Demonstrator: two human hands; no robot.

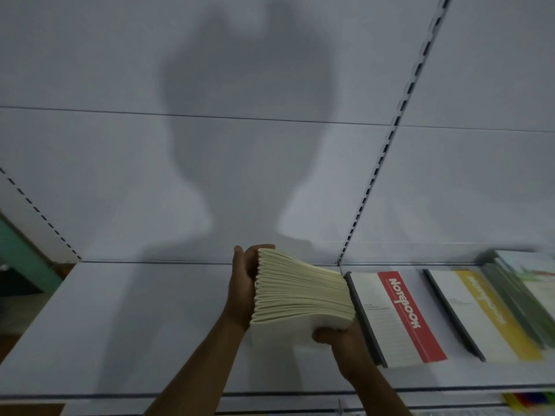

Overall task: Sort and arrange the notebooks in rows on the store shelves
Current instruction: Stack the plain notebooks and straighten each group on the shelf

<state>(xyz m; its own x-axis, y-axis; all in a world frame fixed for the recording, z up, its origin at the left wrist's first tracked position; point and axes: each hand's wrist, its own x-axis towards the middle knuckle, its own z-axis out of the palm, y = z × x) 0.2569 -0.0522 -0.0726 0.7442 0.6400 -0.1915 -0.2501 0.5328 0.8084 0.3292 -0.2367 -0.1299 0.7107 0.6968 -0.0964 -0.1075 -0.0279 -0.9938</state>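
Right hand (pixel 339 337) grips the near end of the notebook stack (pixel 300 295), page edges up; left hand (pixel 243 283) holds its left side. Stack hangs over the white shelf (pixel 135 325), long axis front-to-back, just left of the red-banded notebook (pixel 399 319). Yellow-banded notebook (pixel 480 316) lies further right. Open shelf lies left; judged next row spot.

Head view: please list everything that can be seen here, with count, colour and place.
stack of notebooks: one, cream page edges, held over the shelf, centre
red-banded notebook: one, white and red, flat on the shelf, right of the stack
yellow-banded notebook: one, white and yellow, further right
greenish notebooks: several, blurred, far right
shelf: one, white
left hand: one, grips the stack's left side
right hand: one, holds the stack's near corner
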